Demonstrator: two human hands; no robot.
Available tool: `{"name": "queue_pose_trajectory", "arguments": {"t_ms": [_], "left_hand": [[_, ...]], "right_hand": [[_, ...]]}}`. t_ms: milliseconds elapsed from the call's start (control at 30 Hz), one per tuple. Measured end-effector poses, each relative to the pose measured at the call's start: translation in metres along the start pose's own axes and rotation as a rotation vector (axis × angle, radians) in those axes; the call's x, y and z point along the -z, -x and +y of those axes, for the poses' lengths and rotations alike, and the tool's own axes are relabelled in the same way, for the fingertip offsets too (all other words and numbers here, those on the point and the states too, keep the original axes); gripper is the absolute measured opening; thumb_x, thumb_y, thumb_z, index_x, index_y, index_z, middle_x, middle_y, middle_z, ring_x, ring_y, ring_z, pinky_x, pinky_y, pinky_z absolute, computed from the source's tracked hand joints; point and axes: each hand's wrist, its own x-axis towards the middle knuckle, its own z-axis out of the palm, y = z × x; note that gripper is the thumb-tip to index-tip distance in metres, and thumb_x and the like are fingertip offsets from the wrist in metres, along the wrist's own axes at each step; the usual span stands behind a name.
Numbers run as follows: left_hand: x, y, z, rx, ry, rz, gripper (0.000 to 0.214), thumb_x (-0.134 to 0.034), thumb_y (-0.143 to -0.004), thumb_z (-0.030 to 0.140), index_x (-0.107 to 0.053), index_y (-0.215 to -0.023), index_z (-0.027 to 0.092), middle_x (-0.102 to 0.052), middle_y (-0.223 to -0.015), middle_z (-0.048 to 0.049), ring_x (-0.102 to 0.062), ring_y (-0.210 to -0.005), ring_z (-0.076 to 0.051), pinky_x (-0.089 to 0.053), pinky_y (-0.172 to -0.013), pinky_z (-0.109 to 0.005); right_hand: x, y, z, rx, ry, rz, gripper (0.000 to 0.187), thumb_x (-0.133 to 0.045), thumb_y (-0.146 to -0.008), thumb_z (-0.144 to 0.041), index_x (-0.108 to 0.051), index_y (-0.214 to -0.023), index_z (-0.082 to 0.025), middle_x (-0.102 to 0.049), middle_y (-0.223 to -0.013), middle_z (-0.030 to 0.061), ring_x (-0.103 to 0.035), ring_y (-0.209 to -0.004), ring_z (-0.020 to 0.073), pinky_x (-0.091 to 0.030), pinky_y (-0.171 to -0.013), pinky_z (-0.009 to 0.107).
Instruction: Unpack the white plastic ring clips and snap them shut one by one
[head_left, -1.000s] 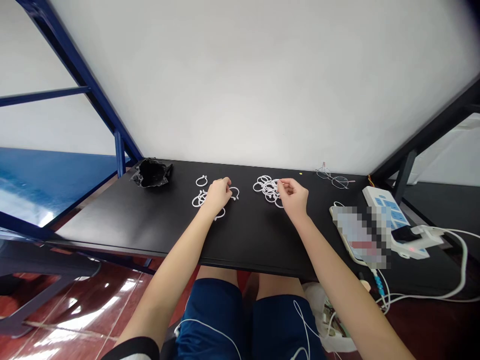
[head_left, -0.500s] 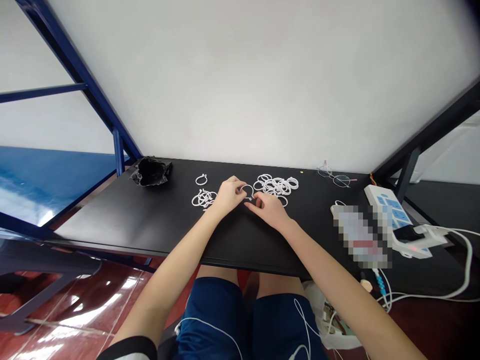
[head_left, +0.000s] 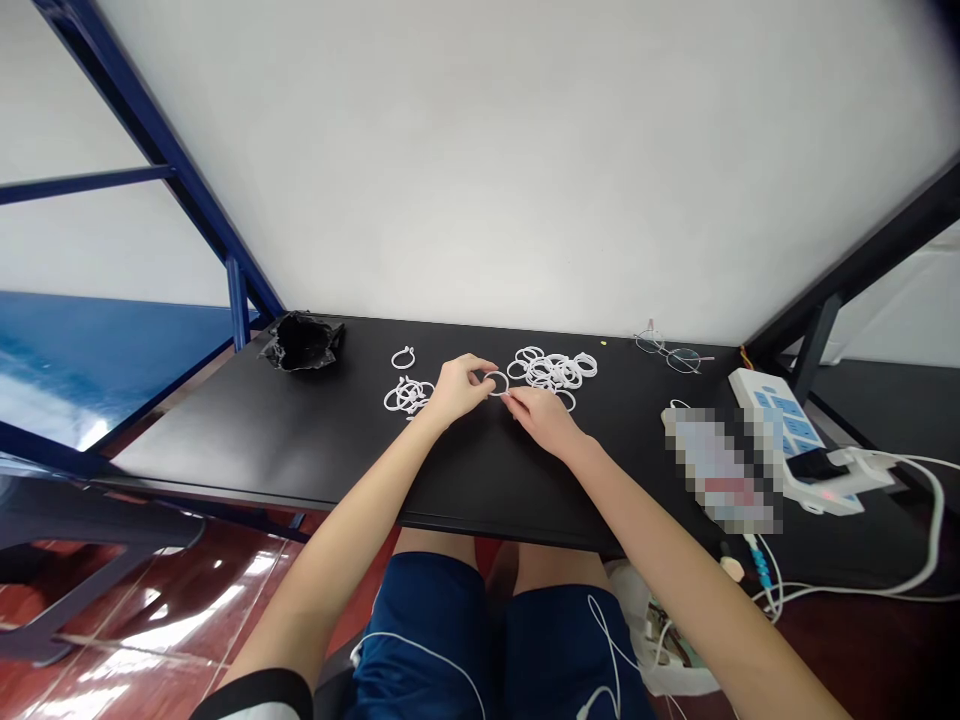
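Observation:
A thin white plastic ring (head_left: 498,373) is held between my two hands, just above the black table (head_left: 480,480). My left hand (head_left: 459,388) pinches its left side with thumb and forefinger. At its lower right, the fingertips of my right hand (head_left: 541,412) are closed on the same ring. To the right lies a heap of similar white rings (head_left: 555,372), partly behind my right hand. A smaller group of white rings (head_left: 407,396) rests left of my left hand, several with small knobs at a gap. One single ring (head_left: 403,358) lies behind that group.
A crumpled black plastic bag (head_left: 301,342) stands open at the back left. Eyeglasses (head_left: 675,355) lie near the wall. On the right are a blurred phone-like object (head_left: 716,470), a power strip (head_left: 795,430) and white cables (head_left: 934,520). Blue metal bars (head_left: 187,215) slant upward at left.
My right fingers have closed from a looser, spread pose onto the lower right of the ring. My left hand keeps its pinch. The ring groups have not visibly moved.

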Motion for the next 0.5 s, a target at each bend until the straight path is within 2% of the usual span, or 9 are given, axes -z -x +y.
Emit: {"name": "queue_pose_trajectory", "arguments": {"t_ms": [200,500], "left_hand": [[0.0013,0.0002,0.0005,0.032,0.041,-0.021,0.022,-0.060,-0.073,0.016,-0.072,-0.091,0.018,-0.069,-0.101,-0.0028,-0.063,-0.054,-0.007,-0.053,-0.064,-0.021],[0.0014,-0.0001,-0.0011,0.022,0.022,-0.037,0.021,-0.060,-0.072,0.016,-0.072,-0.089,0.017,-0.071,-0.095,-0.0026,-0.063,-0.053,-0.008,-0.054,-0.067,-0.023]], "right_hand": [[0.0002,-0.0003,0.0014,0.020,-0.034,0.006,0.034,-0.042,-0.098,-0.026,-0.048,-0.066,-0.019,-0.058,-0.066,0.0015,-0.052,-0.060,0.0134,-0.035,-0.060,0.026],[0.0001,0.0003,-0.0006,-0.004,-0.027,-0.025,0.036,-0.041,-0.098,-0.027,-0.048,-0.064,-0.019,-0.058,-0.060,0.0012,-0.052,-0.056,0.0138,-0.034,-0.059,0.026]]}}
